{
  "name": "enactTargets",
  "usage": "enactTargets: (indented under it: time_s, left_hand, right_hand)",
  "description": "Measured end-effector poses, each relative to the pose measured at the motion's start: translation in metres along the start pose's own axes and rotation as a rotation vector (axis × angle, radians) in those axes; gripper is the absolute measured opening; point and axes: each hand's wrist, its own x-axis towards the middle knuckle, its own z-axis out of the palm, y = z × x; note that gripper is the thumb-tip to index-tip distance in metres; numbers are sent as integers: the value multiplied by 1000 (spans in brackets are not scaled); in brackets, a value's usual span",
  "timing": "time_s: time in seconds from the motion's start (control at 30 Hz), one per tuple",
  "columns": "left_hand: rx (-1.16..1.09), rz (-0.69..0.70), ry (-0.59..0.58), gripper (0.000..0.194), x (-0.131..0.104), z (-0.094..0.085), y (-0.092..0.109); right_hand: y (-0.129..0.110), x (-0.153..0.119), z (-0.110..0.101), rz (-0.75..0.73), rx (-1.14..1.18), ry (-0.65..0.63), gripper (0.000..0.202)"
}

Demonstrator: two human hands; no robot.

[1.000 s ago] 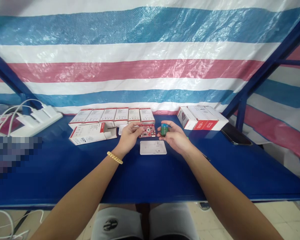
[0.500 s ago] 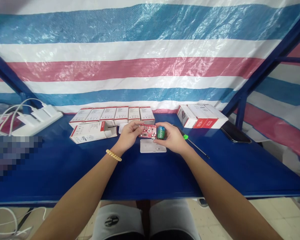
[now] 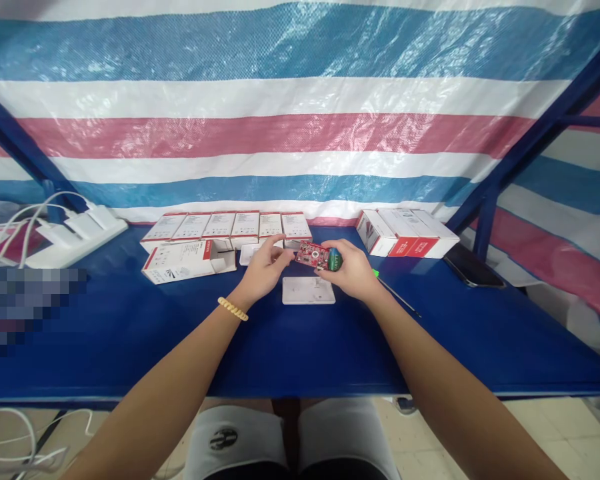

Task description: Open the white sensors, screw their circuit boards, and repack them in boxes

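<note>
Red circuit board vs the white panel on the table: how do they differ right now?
Color: the red circuit board is red and dotted with parts; the white panel is mostly plain white.
Support: the board is in the right hand; the panel lies on the blue table.
Angle in view: the board slants, its left end higher; the panel sits nearly square.
Shared: both look flat and roughly rectangular.

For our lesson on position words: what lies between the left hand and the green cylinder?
The red circuit board lies between the left hand and the green cylinder, as the head view shows.
</note>
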Motion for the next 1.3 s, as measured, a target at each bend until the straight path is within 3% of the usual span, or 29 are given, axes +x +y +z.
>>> enactTargets:
  time_s: [0.07, 0.17, 0.27, 0.4, 0.6, 0.7, 0.9, 1.17, 1.3]
  left_hand:
    - [228, 84, -35, 37, -1, -5, 1]
    - [519, 226, -217, 19, -4, -11, 4]
    - [684, 308, -407, 23, -6, -14, 5]
    - [714, 326, -534, 35, -6, -15, 3]
    - [691, 314, -542, 26, -6, -17, 5]
    - [681, 343, -491, 17, -6, -17, 6]
    - [657, 374, -248, 15, -3, -25, 7]
    - [615, 319, 61, 16, 3, -48, 7]
    - [595, 261, 127, 18, 4, -56, 6]
  right_hand:
    - [6, 1, 1, 76, -35, 10, 46]
    - [12, 3, 4, 158, -75, -24, 43]
    - [14, 6, 4, 228, -97, -85, 43]
    - [12, 9, 2, 324, -76, -174, 48]
    - [12, 10, -2, 334, -128, -271, 52]
    - [15, 9, -3, 318, -187, -333, 59]
    - [10, 7, -5, 281, -371, -462, 71]
    - [11, 2, -9, 313, -335, -442, 76]
    - [25, 0, -13, 263, -249, -401, 64]
